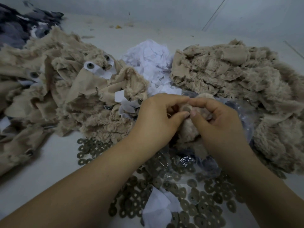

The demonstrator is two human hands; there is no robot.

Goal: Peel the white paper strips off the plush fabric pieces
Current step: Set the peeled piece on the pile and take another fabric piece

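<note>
Plush piece [189,129], soft and limp, is pinched by both left hand [158,119] and right hand [217,122]; any paper strip on it is hidden and would likely tear easily.

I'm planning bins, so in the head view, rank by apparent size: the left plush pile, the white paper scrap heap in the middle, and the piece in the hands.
1. Left plush pile, largest.
2. White paper scrap heap.
3. Plush piece in the hands, smallest, though the left hand and right hand partly hide it.
</note>
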